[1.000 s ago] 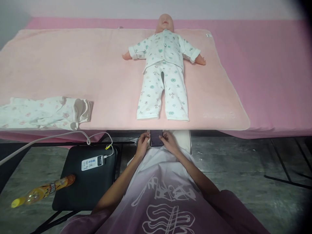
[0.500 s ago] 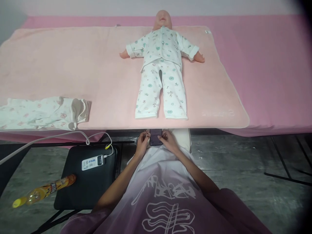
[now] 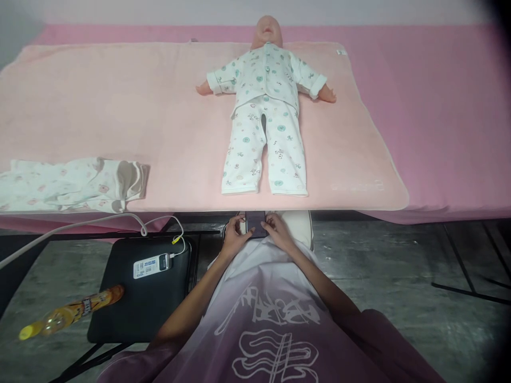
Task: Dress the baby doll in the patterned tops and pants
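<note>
In my lap, just under the table's front edge, lies a dark phone (image 3: 256,224). My left hand (image 3: 236,234) is closed on its left side, the thumb resting over its near part. Gripping the opposite side is my right hand (image 3: 277,230), thumb on the phone's edge. The table edge hides the phone's far end. Beyond it, a baby doll (image 3: 265,106) lies on its back on a pink mat (image 3: 175,117), arms spread, dressed in a white patterned jacket and trousers.
Folded white patterned baby clothes (image 3: 75,183) lie at the mat's left front. On a black stool (image 3: 147,303) to my left are a white power bank (image 3: 151,265) with a cable (image 3: 99,221) and a yellow-capped bottle (image 3: 72,314). Metal legs (image 3: 459,260) stand at right.
My left thumb has moved right, onto the near part of the phone. My right hand stays at the phone's right side. The doll has not moved.
</note>
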`<action>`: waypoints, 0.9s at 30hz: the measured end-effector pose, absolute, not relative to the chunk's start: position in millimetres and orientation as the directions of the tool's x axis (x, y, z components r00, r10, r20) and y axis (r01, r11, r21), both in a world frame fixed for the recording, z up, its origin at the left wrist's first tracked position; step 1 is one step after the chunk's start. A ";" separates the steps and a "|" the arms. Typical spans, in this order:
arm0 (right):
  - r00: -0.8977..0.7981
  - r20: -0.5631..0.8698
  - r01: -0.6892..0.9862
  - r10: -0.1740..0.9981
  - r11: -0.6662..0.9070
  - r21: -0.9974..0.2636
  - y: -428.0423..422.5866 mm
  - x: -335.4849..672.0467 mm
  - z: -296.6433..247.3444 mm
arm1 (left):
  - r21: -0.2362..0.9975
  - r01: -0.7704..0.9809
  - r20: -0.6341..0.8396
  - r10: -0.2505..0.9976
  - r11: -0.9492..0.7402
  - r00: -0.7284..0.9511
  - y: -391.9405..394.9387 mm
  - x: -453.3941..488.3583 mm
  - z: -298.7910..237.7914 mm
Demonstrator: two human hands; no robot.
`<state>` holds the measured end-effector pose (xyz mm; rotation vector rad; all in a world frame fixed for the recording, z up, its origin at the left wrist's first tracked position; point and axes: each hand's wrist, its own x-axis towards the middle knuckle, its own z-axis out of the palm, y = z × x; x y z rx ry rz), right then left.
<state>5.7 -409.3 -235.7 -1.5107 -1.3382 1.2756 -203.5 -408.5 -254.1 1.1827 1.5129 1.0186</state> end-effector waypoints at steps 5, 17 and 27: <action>-0.036 -0.199 0.223 0.979 -0.186 -0.957 -411.5 7.9 -240.5 | 0.961 0.145 -0.224 0.970 0.237 -0.095 -406.5 -206.4 -246.5; -0.073 -0.225 0.159 0.972 -0.211 -0.964 -410.0 11.0 -236.7 | 0.948 0.132 -0.266 0.949 0.289 -0.168 -395.6 -196.4 -250.2; -0.059 -0.217 0.164 0.974 -0.205 -0.965 -409.4 10.5 -234.7 | 0.956 0.079 -0.273 0.955 0.283 -0.112 -400.1 -202.4 -240.0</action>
